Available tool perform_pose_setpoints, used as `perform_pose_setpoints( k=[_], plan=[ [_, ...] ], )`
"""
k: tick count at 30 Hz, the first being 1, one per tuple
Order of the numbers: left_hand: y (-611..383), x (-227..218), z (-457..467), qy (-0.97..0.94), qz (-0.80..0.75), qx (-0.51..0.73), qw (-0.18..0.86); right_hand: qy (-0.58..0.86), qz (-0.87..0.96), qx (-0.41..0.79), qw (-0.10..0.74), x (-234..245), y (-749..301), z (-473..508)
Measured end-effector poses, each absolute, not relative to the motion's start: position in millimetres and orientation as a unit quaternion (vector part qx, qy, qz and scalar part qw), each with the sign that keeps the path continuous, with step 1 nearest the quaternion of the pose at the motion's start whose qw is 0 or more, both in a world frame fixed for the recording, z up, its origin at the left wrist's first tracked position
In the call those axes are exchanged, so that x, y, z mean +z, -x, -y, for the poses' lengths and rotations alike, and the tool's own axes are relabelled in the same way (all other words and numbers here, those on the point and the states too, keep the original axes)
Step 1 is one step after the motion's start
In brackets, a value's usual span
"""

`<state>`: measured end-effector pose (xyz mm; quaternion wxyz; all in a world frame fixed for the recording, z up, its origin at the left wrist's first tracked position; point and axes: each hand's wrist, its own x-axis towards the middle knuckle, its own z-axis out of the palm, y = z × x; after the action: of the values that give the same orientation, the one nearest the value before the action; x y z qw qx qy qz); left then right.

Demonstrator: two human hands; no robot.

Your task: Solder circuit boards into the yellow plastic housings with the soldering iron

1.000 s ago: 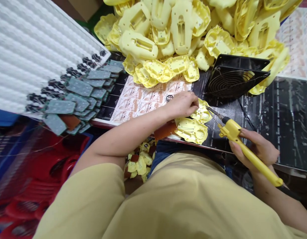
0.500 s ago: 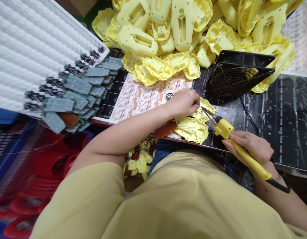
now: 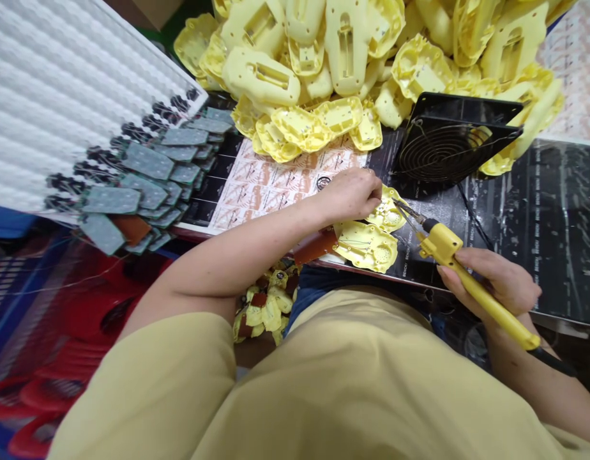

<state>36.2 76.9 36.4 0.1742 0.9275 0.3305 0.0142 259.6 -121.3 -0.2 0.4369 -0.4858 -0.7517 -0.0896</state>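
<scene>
My right hand (image 3: 499, 281) is wrapped round the yellow handle of a soldering iron (image 3: 455, 259). The iron's tip points left, over the edge of a yellow plastic shell half (image 3: 389, 211). My left hand (image 3: 357, 195) is closed at that shell's upper left, fingertips pinched down; what they hold, if anything, is hidden. A second yellow shell half (image 3: 371, 246) lies nearer to me, with thin wires across it and a round speaker grille. A brown circuit board (image 3: 317, 246) touches its left side, partly under my left forearm.
A black fan (image 3: 443, 153) stands behind the iron. Yellow shells (image 3: 347, 51) are heaped at the back. Green circuit boards (image 3: 149, 160) with wired black parts lie at left beside white padded sheeting (image 3: 75, 96). Red parts (image 3: 84, 306) fill a blue crate at lower left.
The soldering iron has moved right and slightly down with my right hand, its tip drawing back from my left fingers. My left hand stays nearly in place.
</scene>
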Motion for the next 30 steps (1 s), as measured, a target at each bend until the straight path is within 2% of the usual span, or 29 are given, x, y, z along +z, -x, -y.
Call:
perform_pose_setpoints(
  k=[5, 10, 14, 19, 22, 27, 30],
  plan=[
    [-35, 35, -77, -0.936, -0.319, 0.014, 0.146, 0.546, 0.716, -0.157, 0.405, -2, -256, 123],
    [-30, 33, -75, -0.939, -0.31, 0.049, 0.143, 0.53, 0.715, -0.126, 0.438, 1, -254, 125],
    [-21, 32, -77, -0.916, -0.327, 0.092, 0.214, 0.513, 0.706, -0.09, 0.481, -4, -257, 132],
    [-16, 31, -80, -0.89, -0.344, 0.098, 0.282, 0.533, 0.718, -0.114, 0.434, 0, -255, 134],
    [-19, 34, -78, -0.907, -0.327, 0.074, 0.254, 0.508, 0.745, -0.12, 0.416, 6, -250, 129],
    [-27, 44, -71, -0.922, -0.341, 0.005, 0.184, 0.451, 0.768, -0.109, 0.441, 6, -247, 120],
    [-29, 47, -69, -0.925, -0.34, -0.021, 0.171, 0.459, 0.778, -0.105, 0.416, 6, -246, 119]
  ],
)
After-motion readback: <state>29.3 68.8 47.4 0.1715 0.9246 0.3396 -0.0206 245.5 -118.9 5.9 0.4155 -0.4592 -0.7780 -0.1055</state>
